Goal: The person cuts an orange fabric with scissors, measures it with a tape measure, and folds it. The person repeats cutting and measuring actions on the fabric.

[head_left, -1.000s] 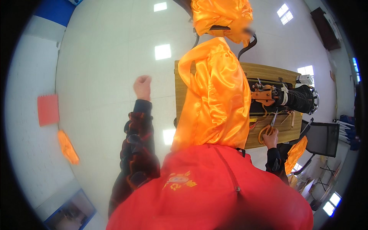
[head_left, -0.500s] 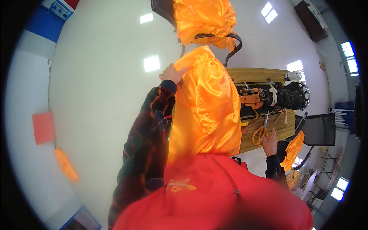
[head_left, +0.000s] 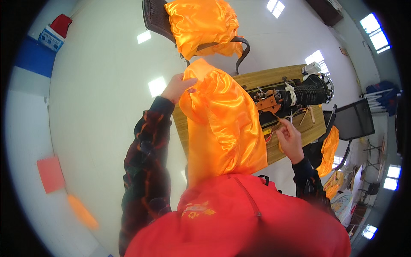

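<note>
A large piece of shiny orange satin cloth spreads from my lap over the table's left side up to a sewing machine. My left hand is closed on the cloth's upper left edge, thumb and fingers pinching a fold. The black sewing machine, with a handwheel and an orange metal part, stands just right of the cloth. Beside its front, my right hand has curled fingers, the fingertips at the tail of the orange part. What they pinch, if anything, is too small to make out. My hand mostly hides the scissors under it.
The wooden table carries the machine and a small white box. Ahead stands a chair heaped with orange cloth. To the right is a black mesh chair near more orange cloth.
My right hand has left the scissors' orange handles and moved up to the machine's front. My left hand still holds the cloth edge. The view has turned and shifted slightly.
</note>
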A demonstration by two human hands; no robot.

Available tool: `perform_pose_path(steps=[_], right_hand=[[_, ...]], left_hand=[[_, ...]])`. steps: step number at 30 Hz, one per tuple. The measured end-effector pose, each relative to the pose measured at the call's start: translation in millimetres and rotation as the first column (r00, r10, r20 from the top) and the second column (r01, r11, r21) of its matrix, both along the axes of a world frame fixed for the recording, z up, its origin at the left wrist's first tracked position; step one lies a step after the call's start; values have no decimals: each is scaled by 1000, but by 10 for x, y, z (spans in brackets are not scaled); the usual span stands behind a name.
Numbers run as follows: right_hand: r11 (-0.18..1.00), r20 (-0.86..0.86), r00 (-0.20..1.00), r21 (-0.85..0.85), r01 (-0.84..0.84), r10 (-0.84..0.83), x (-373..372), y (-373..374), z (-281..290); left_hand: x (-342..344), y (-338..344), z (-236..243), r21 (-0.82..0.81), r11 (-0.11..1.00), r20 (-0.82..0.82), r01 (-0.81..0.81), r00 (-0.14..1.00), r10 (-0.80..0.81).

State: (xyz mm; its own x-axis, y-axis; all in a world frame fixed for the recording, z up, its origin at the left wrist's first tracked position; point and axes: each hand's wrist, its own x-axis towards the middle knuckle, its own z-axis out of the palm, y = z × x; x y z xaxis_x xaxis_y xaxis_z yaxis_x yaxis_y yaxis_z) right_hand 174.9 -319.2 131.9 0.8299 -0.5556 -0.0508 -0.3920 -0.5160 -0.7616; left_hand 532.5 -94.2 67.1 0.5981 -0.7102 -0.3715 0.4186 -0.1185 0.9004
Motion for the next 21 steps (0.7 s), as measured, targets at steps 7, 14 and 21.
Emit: perform_pose_path(steps=[7, 14, 21], right_hand=[[988, 202, 968, -70, -135, 147, 632, 685, 464], [902, 390, 877, 207, -380, 280, 660, 1350, 852], [726, 239, 787, 303, -618, 570, 414, 1497, 666]], left_hand=[[-393, 570, 1146, -284, 928, 70, 243, 970, -233], [-981, 1060, 1600, -320, 751, 190, 577, 816, -546], [-1852, 1455, 1507, -482, 704, -114, 523, 758, -642]])
